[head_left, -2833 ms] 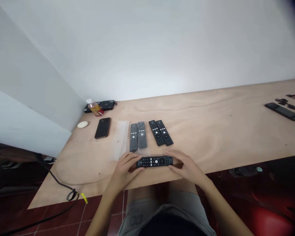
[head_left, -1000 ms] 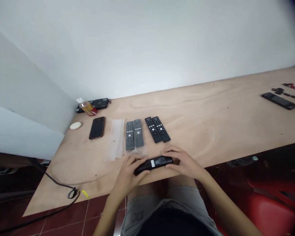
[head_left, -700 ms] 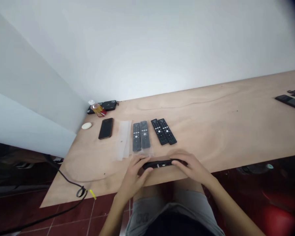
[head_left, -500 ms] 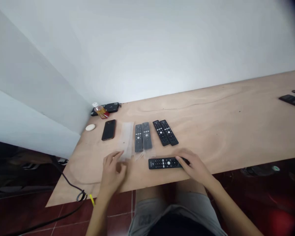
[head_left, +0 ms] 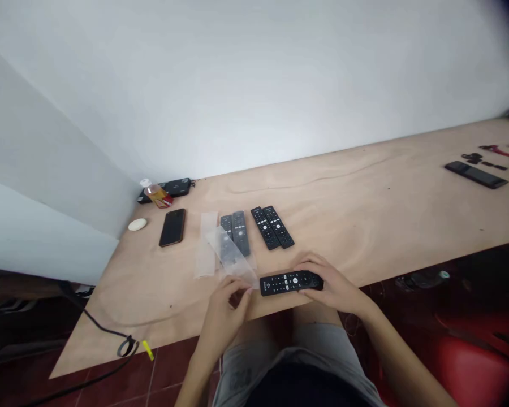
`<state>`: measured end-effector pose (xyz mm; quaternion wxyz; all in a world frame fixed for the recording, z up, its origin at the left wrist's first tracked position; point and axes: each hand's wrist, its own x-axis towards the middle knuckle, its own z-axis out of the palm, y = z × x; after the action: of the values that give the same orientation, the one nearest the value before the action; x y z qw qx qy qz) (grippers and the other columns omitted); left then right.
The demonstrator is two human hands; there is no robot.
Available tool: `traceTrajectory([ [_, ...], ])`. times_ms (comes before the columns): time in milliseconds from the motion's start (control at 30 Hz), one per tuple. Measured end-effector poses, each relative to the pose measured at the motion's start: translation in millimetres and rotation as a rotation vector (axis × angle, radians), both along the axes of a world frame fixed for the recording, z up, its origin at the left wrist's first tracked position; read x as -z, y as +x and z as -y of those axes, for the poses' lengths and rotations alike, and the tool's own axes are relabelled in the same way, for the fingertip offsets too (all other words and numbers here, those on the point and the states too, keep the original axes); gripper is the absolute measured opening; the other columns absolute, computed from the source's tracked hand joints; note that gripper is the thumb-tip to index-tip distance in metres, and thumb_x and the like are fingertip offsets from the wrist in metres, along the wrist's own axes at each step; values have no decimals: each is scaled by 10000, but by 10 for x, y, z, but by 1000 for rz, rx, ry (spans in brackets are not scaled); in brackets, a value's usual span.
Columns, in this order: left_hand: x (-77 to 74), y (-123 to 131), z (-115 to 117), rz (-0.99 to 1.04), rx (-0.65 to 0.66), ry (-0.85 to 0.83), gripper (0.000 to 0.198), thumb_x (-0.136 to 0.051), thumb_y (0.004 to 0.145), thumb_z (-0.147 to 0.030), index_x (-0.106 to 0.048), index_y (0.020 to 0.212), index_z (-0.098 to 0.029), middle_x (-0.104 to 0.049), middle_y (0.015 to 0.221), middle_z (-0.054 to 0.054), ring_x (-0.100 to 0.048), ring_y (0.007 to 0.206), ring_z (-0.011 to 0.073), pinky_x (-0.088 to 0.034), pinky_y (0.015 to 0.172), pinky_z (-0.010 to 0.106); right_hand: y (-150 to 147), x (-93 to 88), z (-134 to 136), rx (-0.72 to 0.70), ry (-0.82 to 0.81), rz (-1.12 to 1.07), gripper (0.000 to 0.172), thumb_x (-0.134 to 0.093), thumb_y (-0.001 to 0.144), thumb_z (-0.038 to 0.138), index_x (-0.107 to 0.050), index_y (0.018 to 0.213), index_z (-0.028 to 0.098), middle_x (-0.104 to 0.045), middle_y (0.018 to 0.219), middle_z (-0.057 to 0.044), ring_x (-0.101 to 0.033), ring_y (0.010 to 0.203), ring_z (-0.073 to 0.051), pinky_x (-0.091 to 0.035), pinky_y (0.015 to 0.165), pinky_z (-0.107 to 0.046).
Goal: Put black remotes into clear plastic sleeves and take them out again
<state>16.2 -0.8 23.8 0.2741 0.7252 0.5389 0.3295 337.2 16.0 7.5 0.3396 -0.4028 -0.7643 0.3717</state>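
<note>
My right hand [head_left: 333, 285] grips one end of a black remote control [head_left: 287, 282], held buttons up and level over the near table edge. My left hand [head_left: 228, 310] pinches the near end of a clear plastic sleeve [head_left: 231, 257], which stretches back and left over the table. The sleeve's near end is close to the remote's left end. Behind them lie two remotes in clear sleeves [head_left: 235, 230] and two bare black remotes [head_left: 272, 226], side by side.
The plywood table [head_left: 365, 209] meets a white wall. More clear sleeves [head_left: 206, 251], a black phone [head_left: 172, 227], a white oval object [head_left: 137, 224], a small bottle [head_left: 153, 191] and a black box [head_left: 176, 186] lie left. Dark items [head_left: 475, 173] lie far right. A cable [head_left: 106, 333] hangs off the near left edge.
Both hands turned the remote over and back to buttons up. My left hand let go, reached left to the sleeves, and now holds one clear sleeve close to the remote.
</note>
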Motion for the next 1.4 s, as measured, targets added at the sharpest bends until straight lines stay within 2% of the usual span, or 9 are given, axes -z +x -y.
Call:
traceTrajectory([
  [200, 33, 125, -45, -27, 9, -53, 161, -615, 893, -170, -766, 855, -212, -717, 843, 36, -680, 730, 195, -547, 649, 304, 253, -31, 73, 16, -45, -30, 393, -828, 931, 266, -734, 1310, 312, -691, 1310, -86, -643, 1263, -326, -548, 1124, -535],
  [400, -6, 95, -87, -118, 95, -72, 189, -619, 966, -232, -777, 863, -215, -703, 889, 65, -679, 757, 217, -550, 652, 332, 253, -79, 70, 12, -27, -41, 371, -827, 929, 236, -750, 1287, 299, -704, 1289, -81, -657, 1244, -307, -562, 1095, -486],
  [533, -19, 115, -96, -163, 90, -51, 234, -587, 1002, -250, -734, 823, -215, -682, 841, 52, -672, 765, 227, -537, 672, 340, 225, -94, 70, 5, -26, -74, 378, -829, 934, 237, -759, 1298, 310, -712, 1272, -75, -663, 1228, -304, -565, 1085, -481],
  [700, -37, 236, -49, -87, 51, -24, 216, -579, 1047, -307, -749, 937, -234, -718, 906, 48, -703, 820, 227, -576, 715, 339, 99, -97, 97, -21, -79, -122, 358, -837, 920, 217, -762, 1262, 294, -712, 1232, -67, -677, 1184, -286, -579, 1057, -452],
  [900, -11, 269, 12, 37, -49, -14, 192, -632, 1041, -366, -752, 969, -234, -759, 920, 44, -746, 837, 222, -628, 734, 335, -2, -27, 108, 63, -44, -90, 426, -827, 876, 152, -742, 1267, 297, -700, 1261, -70, -657, 1218, -311, -551, 1098, -485],
  [1033, 31, 274, 34, 101, -60, -54, 193, -651, 1040, -380, -763, 1103, -235, -803, 992, 51, -780, 875, 233, -657, 770, 359, 8, 9, 99, 84, -42, -89, 438, -831, 878, 158, -726, 1275, 309, -690, 1261, -65, -654, 1206, -312, -559, 1071, -475],
  [1133, 48, 280, 37, 73, -6, -7, 205, -634, 1055, -345, -769, 1174, -246, -802, 1098, 64, -780, 984, 252, -657, 855, 394, 8, 17, 95, 109, -42, -92, 435, -822, 883, 148, -715, 1273, 308, -684, 1264, -66, -651, 1201, -312, -560, 1061, -472],
  [1267, 27, 226, 6, -91, 154, 114, 259, -634, 1047, -258, -770, 1267, -281, -750, 1167, 85, -731, 1033, 260, -634, 903, 428, -2, 13, 88, 102, -13, -72, 445, -806, 894, 138, -701, 1289, 312, -682, 1269, -67, -639, 1212, -317, -552, 1062, -479],
  [1400, -4, 88, -95, -296, 278, 239, 257, -677, 1017, -193, -776, 1226, -305, -686, 1380, 104, -622, 1254, 322, -556, 1064, 536, 12, 3, 74, 74, 11, -47, 447, -808, 903, 154, -699, 1306, 314, -684, 1287, -69, -619, 1248, -329, -538, 1083, -496],
])
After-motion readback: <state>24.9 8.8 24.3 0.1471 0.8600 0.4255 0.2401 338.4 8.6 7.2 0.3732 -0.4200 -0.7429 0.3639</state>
